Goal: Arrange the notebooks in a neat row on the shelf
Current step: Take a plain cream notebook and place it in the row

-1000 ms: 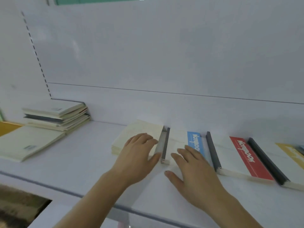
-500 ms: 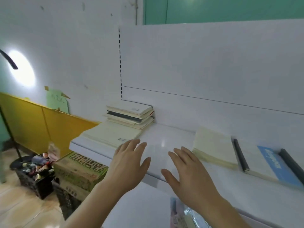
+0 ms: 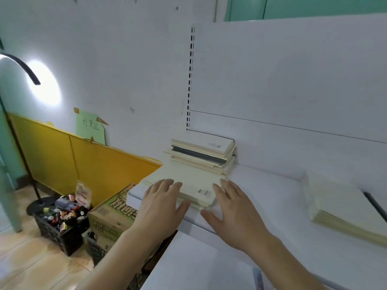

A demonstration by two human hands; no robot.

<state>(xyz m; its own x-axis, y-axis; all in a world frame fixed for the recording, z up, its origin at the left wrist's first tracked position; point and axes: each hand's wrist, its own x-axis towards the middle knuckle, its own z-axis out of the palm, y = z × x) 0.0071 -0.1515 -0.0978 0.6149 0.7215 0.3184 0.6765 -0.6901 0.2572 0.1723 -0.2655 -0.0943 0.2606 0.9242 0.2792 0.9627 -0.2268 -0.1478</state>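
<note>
A low pile of cream notebooks point(image 3: 188, 181) lies flat at the left end of the white shelf point(image 3: 272, 189). Behind it a taller, uneven stack of notebooks point(image 3: 203, 153) stands against the back panel. My left hand point(image 3: 161, 201) reaches over the low pile's left front part with fingers straight. My right hand point(image 3: 232, 206) is spread just right of that pile's front corner, over the shelf. Neither hand grips anything. Another cream notebook pile point(image 3: 339, 208) lies at the right, with a dark-spined notebook point(image 3: 374, 204) beside it, cut off by the frame edge.
Below the shelf's left end stand a green-printed cardboard box point(image 3: 113, 216) and a black crate of small items point(image 3: 62, 220). A black floor lamp point(image 3: 18, 143) and a yellow panel point(image 3: 83, 164) are at the left. A lower white shelf point(image 3: 199, 264) is under my arms.
My view has swung left from the row of coloured notebooks to the shelf's left end. Both hands left the cream pile and blue notebook and moved left to the low pile.
</note>
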